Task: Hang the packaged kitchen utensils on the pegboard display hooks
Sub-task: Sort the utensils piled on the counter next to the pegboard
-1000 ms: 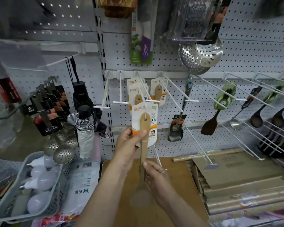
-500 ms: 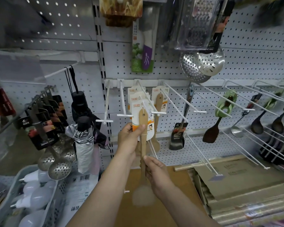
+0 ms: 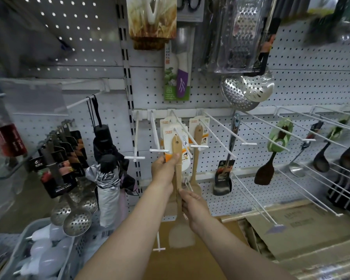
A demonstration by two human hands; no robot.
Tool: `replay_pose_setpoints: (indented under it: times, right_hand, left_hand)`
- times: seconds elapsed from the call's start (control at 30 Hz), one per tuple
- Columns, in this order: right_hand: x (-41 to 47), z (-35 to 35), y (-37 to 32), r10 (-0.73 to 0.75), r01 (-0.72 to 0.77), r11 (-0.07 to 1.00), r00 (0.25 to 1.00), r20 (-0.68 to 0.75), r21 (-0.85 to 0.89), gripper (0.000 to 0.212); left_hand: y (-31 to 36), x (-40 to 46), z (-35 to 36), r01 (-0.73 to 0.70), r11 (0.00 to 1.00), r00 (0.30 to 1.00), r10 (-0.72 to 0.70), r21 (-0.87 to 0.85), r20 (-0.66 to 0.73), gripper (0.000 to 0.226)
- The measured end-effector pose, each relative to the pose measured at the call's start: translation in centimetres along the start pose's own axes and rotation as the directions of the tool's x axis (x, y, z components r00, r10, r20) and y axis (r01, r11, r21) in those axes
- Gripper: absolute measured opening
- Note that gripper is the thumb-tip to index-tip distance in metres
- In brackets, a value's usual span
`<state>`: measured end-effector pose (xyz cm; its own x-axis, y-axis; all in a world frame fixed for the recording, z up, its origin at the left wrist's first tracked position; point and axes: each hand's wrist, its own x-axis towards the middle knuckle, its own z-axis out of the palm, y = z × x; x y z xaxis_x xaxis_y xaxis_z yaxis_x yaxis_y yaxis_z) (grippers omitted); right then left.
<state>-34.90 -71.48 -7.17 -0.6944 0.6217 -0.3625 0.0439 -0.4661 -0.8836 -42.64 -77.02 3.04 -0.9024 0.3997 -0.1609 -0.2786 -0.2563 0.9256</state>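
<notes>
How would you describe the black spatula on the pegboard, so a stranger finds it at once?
Start at the steel skimmers hanging high on the pegboard. Just below, left of the skimmers' middle, hangs the black spatula. Unlike the wooden spatulas to its left, it has a shiny metal handle.

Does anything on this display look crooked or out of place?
Mostly tidy. One oddity: black and silver folded umbrellas hang among kitchen utensils. The carded wooden spatula in the left hand and right hand isn't fully hung yet.
</notes>
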Motion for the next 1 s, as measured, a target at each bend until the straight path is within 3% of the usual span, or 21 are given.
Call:
replay_pose_setpoints:
  times: [0.2, 0.33, 0.53, 0.67, 0.87, 1.0]
  right_hand:
    - [-1.1, -0.9, -0.9, -0.011, 0.014, 0.998, 0.999, 0.043, -0.066, 0.026]
    - [-2.8, -1.3, -1.6, -0.049, 0.058, 0.988, 0.997, 0.066, -0.141, 0.025]
    - [-6.6, -0.9, -1.1, -0.027, 0.068, 0.977, 0.98, 0.199, -0.202, 0.014]
    - [-9.2, 0.5, 0.3, 0.021, 0.05, 0.973, 0.952, 0.307, -0.224, 0.009]
    - [-13.4, 2.7, 3.6, 0.122, -0.005, 0.961, 0.906, 0.406, -0.277, 0.015]
    - [-16.7, 4.6, 5.7, 0.172, -0.023, 0.951, 0.87, 0.462, -0.31, 0.051]
  left_hand:
    - [-1.8, -2.2, -1.9, 0.04, 0.999, 0.987, -0.035, 0.029, -0.155, 0.022]
    - [-2.2, -5.3, -3.9, 0.062, 0.997, 0.981, -0.068, -0.037, -0.182, 0.024]
    - [-2.8, -11.2, -6.5, 0.096, 0.978, 0.975, -0.131, -0.186, -0.182, 0.026]
    - [-3.3, -15.2, -9.4, 0.081, 0.967, 0.954, -0.145, -0.241, -0.263, 0.013]
    - [-2.7, -20.3, -13.9, 0.057, 0.96, 0.912, -0.161, -0.274, -0.377, 0.038]
    - [-2.6, -22.9, -17.3, 0.037, 0.953, 0.883, -0.173, -0.302, -0.437, 0.026]
